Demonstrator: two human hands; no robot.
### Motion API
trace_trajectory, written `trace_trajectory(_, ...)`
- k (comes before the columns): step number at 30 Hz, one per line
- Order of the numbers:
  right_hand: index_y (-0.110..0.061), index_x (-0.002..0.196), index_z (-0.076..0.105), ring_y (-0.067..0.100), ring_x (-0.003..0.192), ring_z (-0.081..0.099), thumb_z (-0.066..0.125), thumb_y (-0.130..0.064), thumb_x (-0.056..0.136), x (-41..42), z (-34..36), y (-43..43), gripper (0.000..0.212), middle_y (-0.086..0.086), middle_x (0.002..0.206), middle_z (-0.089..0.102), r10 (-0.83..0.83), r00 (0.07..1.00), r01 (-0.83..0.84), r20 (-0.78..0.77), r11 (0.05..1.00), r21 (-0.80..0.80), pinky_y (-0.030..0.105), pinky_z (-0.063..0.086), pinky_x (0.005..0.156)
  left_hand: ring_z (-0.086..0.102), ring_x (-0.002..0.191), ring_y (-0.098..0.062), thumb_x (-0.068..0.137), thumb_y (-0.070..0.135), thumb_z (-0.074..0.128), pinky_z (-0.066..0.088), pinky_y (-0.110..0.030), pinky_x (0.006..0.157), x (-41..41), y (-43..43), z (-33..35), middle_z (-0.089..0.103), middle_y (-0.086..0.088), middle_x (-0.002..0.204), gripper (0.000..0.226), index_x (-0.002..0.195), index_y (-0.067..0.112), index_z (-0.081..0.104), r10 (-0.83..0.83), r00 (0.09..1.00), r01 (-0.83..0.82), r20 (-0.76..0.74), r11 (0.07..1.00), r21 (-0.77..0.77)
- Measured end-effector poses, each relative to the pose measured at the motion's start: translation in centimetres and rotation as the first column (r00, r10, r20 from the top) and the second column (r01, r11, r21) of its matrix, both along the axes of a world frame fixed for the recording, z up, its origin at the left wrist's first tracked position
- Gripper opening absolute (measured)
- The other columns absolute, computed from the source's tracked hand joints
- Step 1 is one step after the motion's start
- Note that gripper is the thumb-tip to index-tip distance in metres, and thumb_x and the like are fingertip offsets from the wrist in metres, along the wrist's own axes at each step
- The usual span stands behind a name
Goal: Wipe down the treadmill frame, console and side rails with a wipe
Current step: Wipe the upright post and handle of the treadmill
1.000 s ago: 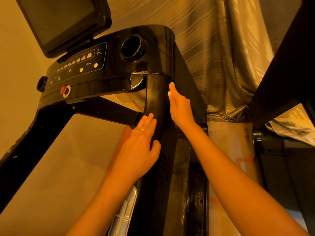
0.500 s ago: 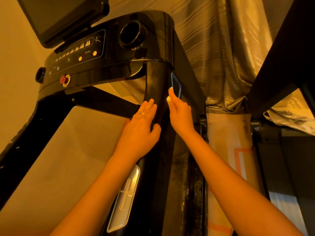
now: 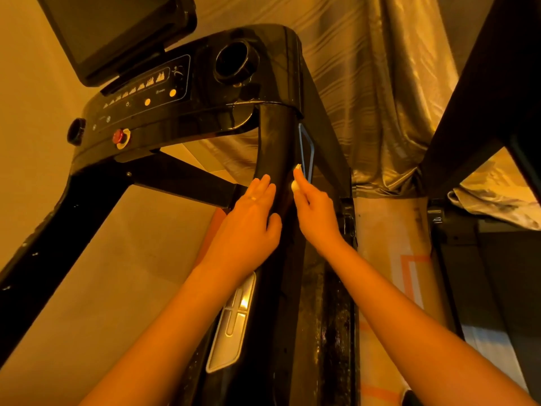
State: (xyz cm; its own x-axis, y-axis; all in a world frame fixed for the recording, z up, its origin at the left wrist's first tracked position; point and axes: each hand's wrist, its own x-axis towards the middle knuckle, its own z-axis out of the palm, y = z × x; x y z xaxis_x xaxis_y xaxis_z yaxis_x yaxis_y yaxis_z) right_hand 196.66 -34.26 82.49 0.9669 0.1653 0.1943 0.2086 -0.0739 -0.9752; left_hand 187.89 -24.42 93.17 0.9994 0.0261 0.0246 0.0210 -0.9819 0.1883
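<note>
The black treadmill has its console (image 3: pixel 164 92) at the upper left. Its right side rail (image 3: pixel 275 148) runs down from the console toward me. My left hand (image 3: pixel 248 221) rests on the rail's inner side, fingers straight and thumb laid over the top. My right hand (image 3: pixel 316 215) is against the rail's outer side, beside a blue trim strip (image 3: pixel 307 148). It holds a small white wipe (image 3: pixel 296 171), which shows only past the fingertip and at the thumb; the rest is hidden under the hand.
A dark screen (image 3: pixel 117 30) stands above the console, with a cup holder (image 3: pixel 234 63) and a red stop button (image 3: pixel 118 136). A silver pad (image 3: pixel 234 317) sits lower on the rail. A shiny curtain (image 3: pixel 380 83) hangs behind. Another black machine frame (image 3: pixel 483 98) stands at the right.
Both hands have slid down the rail toward me, away from the console joint. The blue trim strip beside my right hand has come into sight.
</note>
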Motion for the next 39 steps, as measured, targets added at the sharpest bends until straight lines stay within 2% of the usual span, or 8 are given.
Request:
trace_trajectory(3, -0.025, 0.152, 0.032, -0.009, 0.053, 0.052, 0.042, -0.02, 0.107, -3.0, -0.9, -0.2, 0.046, -0.017, 0.065, 0.042, 0.052, 0.999, -0.052, 0.012, 0.998, 0.042, 0.01, 0.038, 0.049, -0.004, 0.15, -0.002, 0.105, 0.026, 0.045, 0.007, -0.019, 0.115, -2.1, 0.0, -0.5, 0.005, 0.009, 0.168, 0.061, 0.16, 0.023, 0.018, 0.006, 1.0, -0.005, 0.015, 1.0, -0.024)
trace_trajectory(9, -0.023, 0.153, 0.036, -0.001, 0.051, 0.044, 0.041, -0.032, 0.107, 1.3, -0.3, 0.2, 0.047, -0.008, 0.064, 0.049, -0.026, 0.999, 0.029, -0.045, 0.998, 0.06, 0.014, 0.034, 0.05, 0.0, 0.152, -0.006, 0.104, 0.022, 0.045, 0.014, -0.025, 0.118, -2.1, -0.6, -0.8, 0.009, 0.008, 0.168, 0.061, 0.159, 0.021, 0.021, 0.045, 0.998, -0.044, 0.037, 0.999, -0.031)
trace_trajectory(13, -0.025, 0.152, 0.039, -0.001, 0.049, 0.043, 0.042, -0.024, 0.108, 0.8, -0.5, 0.6, 0.044, -0.006, 0.063, 0.047, -0.049, 0.996, 0.054, -0.076, 0.996, 0.069, 0.014, 0.034, 0.047, 0.002, 0.152, -0.004, 0.103, 0.022, 0.047, 0.014, -0.023, 0.116, -2.1, -0.6, -0.8, 0.01, 0.009, 0.167, 0.061, 0.159, 0.022, 0.022, 0.058, 0.997, -0.056, 0.041, 0.997, -0.044)
trace_trajectory(19, -0.024, 0.151, 0.033, -0.02, 0.061, 0.045, 0.043, -0.021, 0.107, -4.4, -1.3, -0.2, 0.046, -0.025, 0.078, 0.036, 0.041, 0.999, -0.04, -0.006, 0.994, 0.105, 0.005, 0.039, 0.057, 0.003, 0.152, -0.004, 0.102, 0.02, 0.048, 0.015, -0.024, 0.117, -2.0, -0.6, -0.7, 0.012, 0.008, 0.167, 0.061, 0.158, 0.021, 0.024, 0.066, 0.997, -0.064, 0.042, 0.997, -0.052)
trace_trajectory(27, -0.024, 0.153, 0.034, -0.01, 0.053, 0.049, 0.042, -0.021, 0.108, -3.7, -0.4, -0.1, 0.046, -0.018, 0.068, 0.044, 0.006, 0.998, 0.001, -0.058, 0.994, 0.107, 0.008, 0.037, 0.05, 0.005, 0.153, -0.008, 0.102, 0.021, 0.047, 0.018, -0.032, 0.121, -2.2, -0.7, -0.8, 0.013, 0.006, 0.167, 0.06, 0.159, 0.021, 0.025, 0.077, 0.996, -0.075, 0.043, 0.995, -0.058)
trace_trajectory(31, -0.039, 0.147, 0.028, -0.014, 0.074, 0.039, 0.043, -0.025, 0.106, -8.3, -1.7, -0.2, 0.046, -0.01, 0.11, 0.057, 0.1, 0.994, -0.092, -0.033, 0.977, 0.191, 0.003, 0.04, 0.063, 0.005, 0.153, -0.008, 0.103, 0.022, 0.047, 0.018, -0.031, 0.12, -2.3, -0.7, -0.7, 0.013, 0.006, 0.167, 0.06, 0.159, 0.021, 0.025, 0.07, 0.996, -0.067, 0.048, 0.996, -0.056)
trace_trajectory(36, -0.027, 0.152, 0.034, -0.007, 0.05, 0.042, 0.041, -0.027, 0.107, -5.5, -0.5, -0.4, 0.045, -0.02, 0.068, 0.043, 0.024, 0.996, -0.013, -0.089, 0.993, 0.119, 0.011, 0.035, 0.048, 0.006, 0.153, -0.009, 0.103, 0.021, 0.046, 0.02, -0.033, 0.121, -2.3, -0.8, -0.7, 0.013, 0.005, 0.168, 0.06, 0.159, 0.02, 0.024, 0.072, 0.997, -0.07, 0.042, 0.997, -0.042)
trace_trajectory(39, -0.024, 0.152, 0.034, -0.005, 0.048, 0.048, 0.041, -0.024, 0.107, -4.7, -0.4, -0.2, 0.045, -0.019, 0.067, 0.042, 0.0, 0.995, 0.01, -0.098, 0.995, 0.103, 0.011, 0.036, 0.047, 0.006, 0.154, -0.01, 0.103, 0.021, 0.046, 0.02, -0.035, 0.122, -2.3, -0.8, -0.6, 0.012, 0.005, 0.168, 0.06, 0.159, 0.02, 0.024, 0.07, 0.997, -0.068, 0.036, 0.997, -0.035)
